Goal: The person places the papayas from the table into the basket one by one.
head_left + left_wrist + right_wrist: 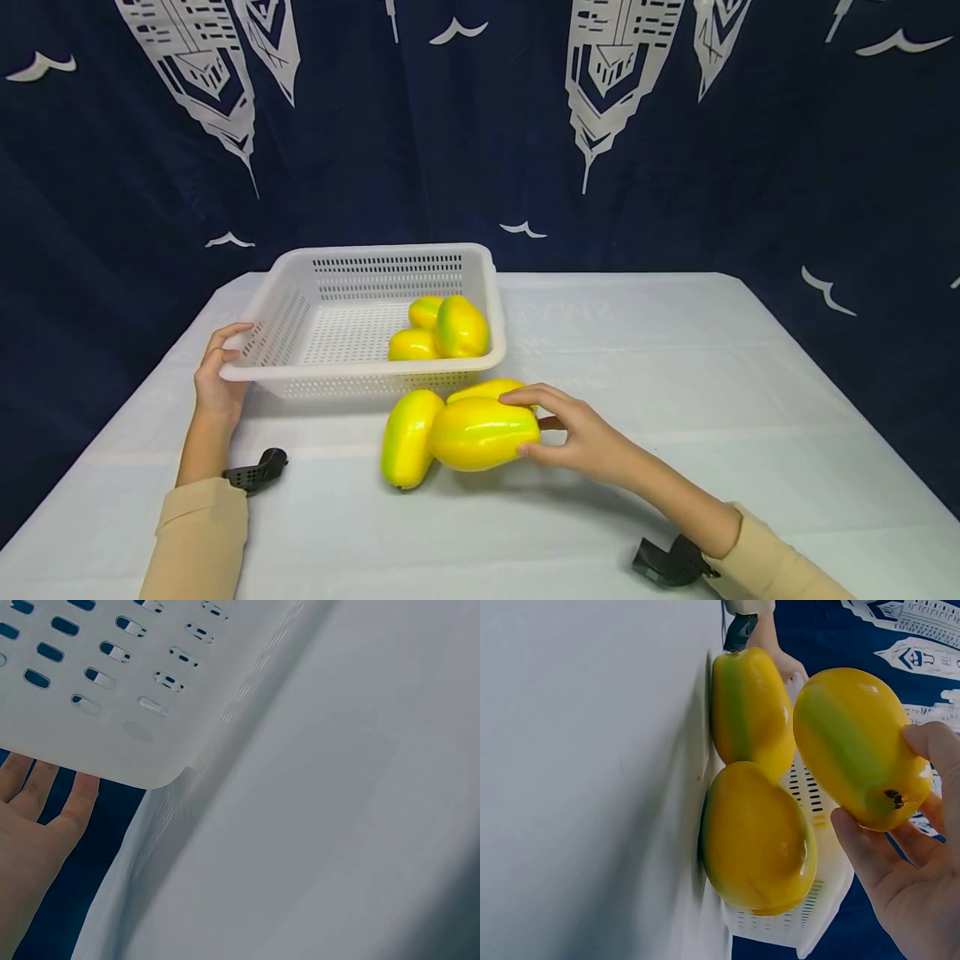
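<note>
My right hand [581, 429] pinches a yellow-green papaya [483, 435] by one end, between thumb and fingers. In the right wrist view this papaya [859, 750] is held off the tabletop, its dark stem scar facing the hand. Two more papayas lie in front of the basket, one upright-looking on the left [409, 439] and one partly hidden behind the held papaya [487, 388]. My left hand [220, 375] grips the left front corner of a white perforated basket [360, 369]. In the left wrist view its fingers [79, 806] pass behind the basket's rim.
Inside the basket, three papayas [461, 327] sit together at the right end. A white cloth covers the table [637, 350]. Black wrist devices hang near the left cuff [258, 471] and right cuff [671, 562]. A dark blue patterned curtain [420, 142] hangs behind.
</note>
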A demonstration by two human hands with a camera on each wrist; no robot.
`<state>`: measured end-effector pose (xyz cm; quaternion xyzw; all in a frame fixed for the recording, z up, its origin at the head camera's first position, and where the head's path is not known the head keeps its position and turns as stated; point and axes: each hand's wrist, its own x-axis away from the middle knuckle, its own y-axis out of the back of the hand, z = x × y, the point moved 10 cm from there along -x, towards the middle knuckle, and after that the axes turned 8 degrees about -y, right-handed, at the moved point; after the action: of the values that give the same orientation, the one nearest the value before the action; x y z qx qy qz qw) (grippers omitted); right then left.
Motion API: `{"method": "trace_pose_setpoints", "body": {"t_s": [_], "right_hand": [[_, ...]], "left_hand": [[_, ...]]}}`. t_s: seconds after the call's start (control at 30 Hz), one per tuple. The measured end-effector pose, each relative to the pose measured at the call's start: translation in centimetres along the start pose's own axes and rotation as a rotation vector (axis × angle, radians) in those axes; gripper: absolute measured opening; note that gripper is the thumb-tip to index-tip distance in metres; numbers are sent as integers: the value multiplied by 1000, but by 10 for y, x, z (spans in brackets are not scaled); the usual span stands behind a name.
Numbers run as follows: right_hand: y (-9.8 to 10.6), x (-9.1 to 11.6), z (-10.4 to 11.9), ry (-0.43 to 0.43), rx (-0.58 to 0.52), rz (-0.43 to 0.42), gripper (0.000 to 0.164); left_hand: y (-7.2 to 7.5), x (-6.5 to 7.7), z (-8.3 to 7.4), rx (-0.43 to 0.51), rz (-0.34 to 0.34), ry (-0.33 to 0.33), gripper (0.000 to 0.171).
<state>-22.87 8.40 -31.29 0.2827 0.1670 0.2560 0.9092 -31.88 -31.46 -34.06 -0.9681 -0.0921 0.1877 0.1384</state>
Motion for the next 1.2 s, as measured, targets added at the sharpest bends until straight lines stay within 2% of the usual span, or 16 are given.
{"method": "trace_pose_setpoints", "body": {"t_s": [0.37, 0.67, 1.2], "right_hand": [[5, -5, 3, 29, -34, -25, 46], [14, -10, -2, -12, -106, -49, 47], [27, -22, -6, -41, -194, -100, 49]], "left_hand": [[0, 1, 1, -11, 1, -5, 38], [0, -1, 1, 5, 9, -9, 38], [0, 0, 1, -28, -1, 12, 36]]}}
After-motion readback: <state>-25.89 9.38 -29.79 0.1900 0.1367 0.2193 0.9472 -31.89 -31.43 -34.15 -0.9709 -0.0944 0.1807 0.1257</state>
